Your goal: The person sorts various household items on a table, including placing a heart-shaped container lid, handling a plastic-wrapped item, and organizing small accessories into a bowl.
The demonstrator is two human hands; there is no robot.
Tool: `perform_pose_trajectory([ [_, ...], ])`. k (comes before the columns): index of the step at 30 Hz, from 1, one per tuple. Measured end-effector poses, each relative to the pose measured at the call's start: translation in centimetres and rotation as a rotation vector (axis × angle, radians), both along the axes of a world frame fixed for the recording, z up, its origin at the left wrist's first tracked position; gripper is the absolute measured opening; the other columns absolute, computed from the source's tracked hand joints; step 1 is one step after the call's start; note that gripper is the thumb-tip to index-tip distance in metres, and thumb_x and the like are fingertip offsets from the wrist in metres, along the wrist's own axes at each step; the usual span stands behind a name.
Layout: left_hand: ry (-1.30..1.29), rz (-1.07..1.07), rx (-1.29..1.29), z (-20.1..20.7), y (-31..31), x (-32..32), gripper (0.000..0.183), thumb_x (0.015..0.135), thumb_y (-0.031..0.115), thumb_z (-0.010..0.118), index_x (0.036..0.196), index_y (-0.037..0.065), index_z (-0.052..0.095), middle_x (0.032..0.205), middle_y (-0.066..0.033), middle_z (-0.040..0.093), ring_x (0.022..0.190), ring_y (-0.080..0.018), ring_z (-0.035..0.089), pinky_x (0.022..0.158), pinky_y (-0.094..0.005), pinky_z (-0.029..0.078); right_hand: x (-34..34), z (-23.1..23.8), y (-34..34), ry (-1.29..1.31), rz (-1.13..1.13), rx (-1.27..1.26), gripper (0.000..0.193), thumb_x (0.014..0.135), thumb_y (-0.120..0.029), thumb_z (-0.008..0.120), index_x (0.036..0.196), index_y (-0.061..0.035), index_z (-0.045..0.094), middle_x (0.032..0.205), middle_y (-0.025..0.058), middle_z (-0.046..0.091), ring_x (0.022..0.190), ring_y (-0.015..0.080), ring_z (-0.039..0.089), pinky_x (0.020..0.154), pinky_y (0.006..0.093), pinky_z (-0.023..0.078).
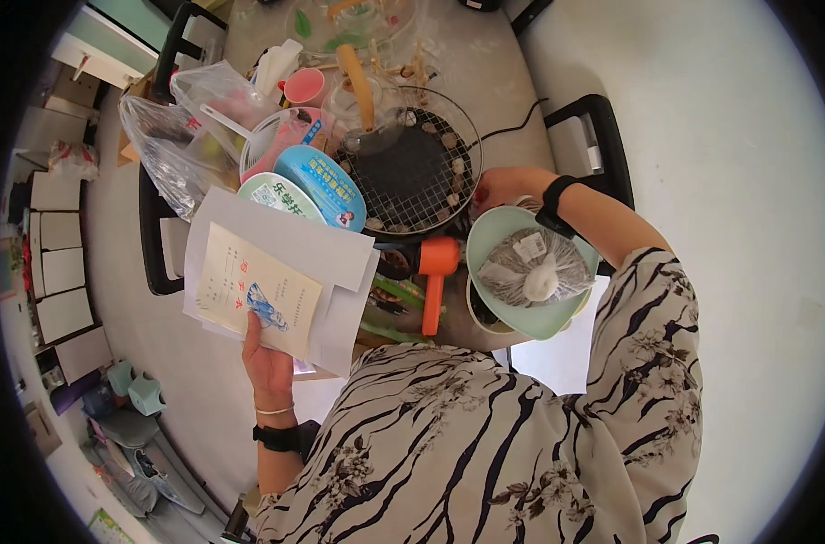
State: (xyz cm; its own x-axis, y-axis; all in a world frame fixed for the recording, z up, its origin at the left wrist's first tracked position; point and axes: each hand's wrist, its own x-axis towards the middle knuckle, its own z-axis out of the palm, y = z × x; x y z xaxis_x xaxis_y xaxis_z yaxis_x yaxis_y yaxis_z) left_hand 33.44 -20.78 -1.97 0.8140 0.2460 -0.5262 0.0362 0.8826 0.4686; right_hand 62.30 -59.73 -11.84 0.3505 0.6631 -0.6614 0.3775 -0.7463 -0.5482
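Observation:
My left hand [269, 363] grips a cream exercise booklet [240, 286] with a blue drawing on its cover, together with larger white paper sheets [344, 313]. Beside the right rim of a round grill with a wire mesh [422, 172] is my right hand [505, 188], its fingers curled; what they hold is hidden. Just below that hand, a pale green dish [494, 238] carries a clear plastic bag of dark contents [535, 267]. An orange hammer-shaped object [435, 281] lies between my arms. Two fans, one blue [317, 181] and one white and green [281, 201], lie beyond the booklet.
A glass teapot with a wooden handle [363, 100] stands on the grill's far left side. Near it are a pink cup [305, 87], a plastic bag [181, 131] and a white-handled basket [258, 150]. Black-framed chairs [598, 136] flank the table, and a black cable [517, 127] crosses its right side.

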Motion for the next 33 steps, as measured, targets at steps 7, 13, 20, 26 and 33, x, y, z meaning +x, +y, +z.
perform_pose_trajectory([
  [7, 0.049, 0.036, -0.021, 0.0, 0.5, -0.7, 0.042, 0.098, 0.017, 0.048, 0.136, 0.004, 0.039, 0.136, -0.0093, 0.049, 0.125, -0.0232, 0.045, 0.108, -0.0408, 0.035, -0.9, -2.1, 0.4, 0.008, 0.189, 0.055, 0.033, 0.078, -0.035, 0.067, 0.091, -0.0055, 0.070, 0.079, 0.0143, 0.067, 0.071, 0.0252, 0.063, 0.066, 0.0379, 0.048],
  [13, 0.056, 0.046, -0.013, -0.4, 1.0, -0.8, 0.043, 0.098, 0.018, 0.049, 0.137, 0.004, 0.038, 0.136, -0.0091, 0.049, 0.125, -0.0233, 0.045, 0.108, -0.0409, 0.035, 2.1, 0.2, -2.7, 0.150, -0.129, -0.076, 0.032, 0.078, -0.024, 0.063, 0.103, -0.0044, 0.066, 0.096, 0.0117, 0.067, 0.085, 0.0164, 0.063, 0.073, 0.0297, 0.050],
  [20, 0.060, -0.014, -0.009, -1.4, 2.3, -0.3, 0.044, 0.098, 0.018, 0.048, 0.138, 0.003, 0.037, 0.137, -0.0091, 0.048, 0.126, -0.0243, 0.045, 0.108, -0.0413, 0.034, -0.6, 6.3, -8.1, 0.520, -1.212, 0.882, 0.031, 0.084, -0.007, 0.051, 0.115, -0.0061, 0.055, 0.108, 0.0023, 0.063, 0.093, 0.0152, 0.062, 0.085, 0.0263, 0.048],
  [26, -0.004, -0.031, -0.010, -1.4, 3.5, 0.1, 0.044, 0.098, 0.017, 0.048, 0.138, 0.003, 0.037, 0.137, -0.0094, 0.048, 0.126, -0.0240, 0.045, 0.109, -0.0418, 0.034, -5.5, 9.5, -8.2, 0.382, -1.373, 1.353, 0.046, 0.082, -0.001, 0.049, 0.127, -0.0091, 0.050, 0.119, 0.0074, 0.060, 0.108, 0.0210, 0.059, 0.095, 0.0378, 0.048],
  [33, -0.075, -0.068, -0.047, -1.1, 3.4, 0.9, 0.043, 0.098, 0.016, 0.048, 0.137, 0.003, 0.038, 0.136, -0.0101, 0.048, 0.127, -0.0242, 0.044, 0.109, -0.0424, 0.035, -5.1, 9.8, -10.0, 0.351, -1.570, 1.211, 0.022, 0.090, -0.013, 0.041, 0.094, -0.0075, 0.062, 0.082, 0.0078, 0.065, 0.074, 0.0210, 0.065, 0.071, 0.0338, 0.054],
])
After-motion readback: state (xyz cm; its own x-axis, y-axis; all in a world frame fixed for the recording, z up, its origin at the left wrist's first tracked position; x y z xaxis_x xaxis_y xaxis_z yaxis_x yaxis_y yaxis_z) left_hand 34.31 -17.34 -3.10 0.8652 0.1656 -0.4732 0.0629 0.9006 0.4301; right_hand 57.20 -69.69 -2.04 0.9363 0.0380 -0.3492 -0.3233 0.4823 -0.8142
